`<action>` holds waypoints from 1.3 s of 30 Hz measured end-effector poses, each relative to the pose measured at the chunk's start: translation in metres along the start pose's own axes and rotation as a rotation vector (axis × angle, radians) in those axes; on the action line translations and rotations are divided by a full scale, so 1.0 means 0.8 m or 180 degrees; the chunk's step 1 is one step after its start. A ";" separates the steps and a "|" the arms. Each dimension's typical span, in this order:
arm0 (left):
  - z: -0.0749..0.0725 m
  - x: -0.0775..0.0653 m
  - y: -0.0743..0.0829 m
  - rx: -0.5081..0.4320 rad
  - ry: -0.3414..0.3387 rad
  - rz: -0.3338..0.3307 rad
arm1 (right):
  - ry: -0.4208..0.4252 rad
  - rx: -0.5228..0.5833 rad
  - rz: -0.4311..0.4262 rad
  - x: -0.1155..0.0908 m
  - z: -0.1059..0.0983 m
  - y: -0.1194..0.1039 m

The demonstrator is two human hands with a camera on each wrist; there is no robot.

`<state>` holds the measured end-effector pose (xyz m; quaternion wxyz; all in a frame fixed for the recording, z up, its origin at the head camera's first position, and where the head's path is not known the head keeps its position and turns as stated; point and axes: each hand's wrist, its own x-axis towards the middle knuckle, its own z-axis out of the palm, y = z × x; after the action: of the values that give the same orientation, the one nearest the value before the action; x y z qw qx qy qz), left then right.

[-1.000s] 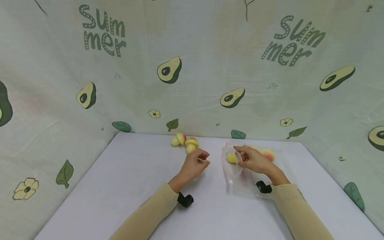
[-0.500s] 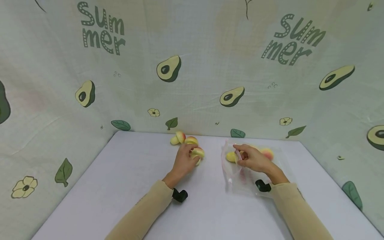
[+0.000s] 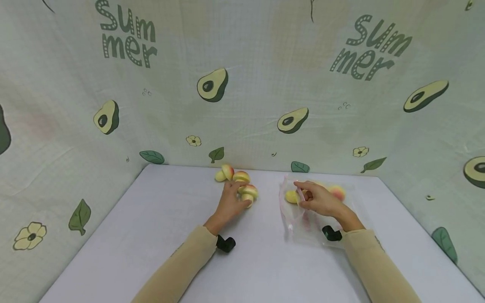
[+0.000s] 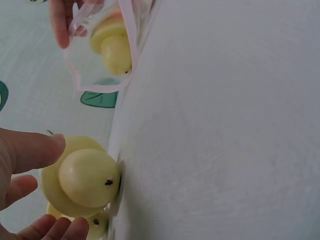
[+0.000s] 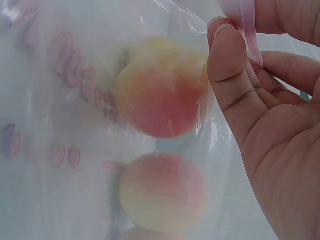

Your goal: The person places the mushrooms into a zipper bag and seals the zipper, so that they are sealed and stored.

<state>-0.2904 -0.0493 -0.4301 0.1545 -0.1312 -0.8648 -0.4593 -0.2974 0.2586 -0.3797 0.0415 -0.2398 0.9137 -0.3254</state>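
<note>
My left hand (image 3: pixel 229 202) reaches around the nearest of several yellow toy mushrooms with a red blush on their caps. In the left wrist view the thumb overlaps this mushroom's cap (image 4: pixel 75 142), and the fingers curve loosely below it. Behind it lie a second toy mushroom (image 3: pixel 241 175) and a third toy mushroom (image 3: pixel 227 171). My right hand (image 3: pixel 322 201) pinches the pink-edged opening of a clear plastic bag (image 3: pixel 303 233). Inside the bag are more mushrooms, one blushed cap (image 5: pixel 165 100) showing close up in the right wrist view.
All this is on a white table (image 3: pixel 261 261). A printed cloth (image 3: pixel 250 84) with avocados and lettering rises along its back and both sides. Black wrist cameras sit at both sleeves.
My left hand has moved left and spread around the nearest mushroom, which now shows; the hand covered that spot before. My right hand keeps its pinch on the bag.
</note>
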 end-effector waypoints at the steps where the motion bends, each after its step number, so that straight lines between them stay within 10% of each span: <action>1: 0.000 0.000 0.000 -0.0012 -0.0018 -0.0018 | -0.0001 -0.0005 0.0011 0.000 0.000 0.000; 17: 0.003 0.003 -0.003 0.0113 -0.0360 -0.0381 | -0.0005 0.0048 0.0025 0.000 0.002 0.001; 39: 0.005 0.009 -0.008 -0.0027 -0.0576 -0.0245 | 0.0000 -0.0023 0.0027 0.001 0.002 0.001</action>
<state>-0.2998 -0.0490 -0.4344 0.0575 -0.1395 -0.8777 -0.4549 -0.2986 0.2581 -0.3814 0.0421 -0.2360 0.9159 -0.3220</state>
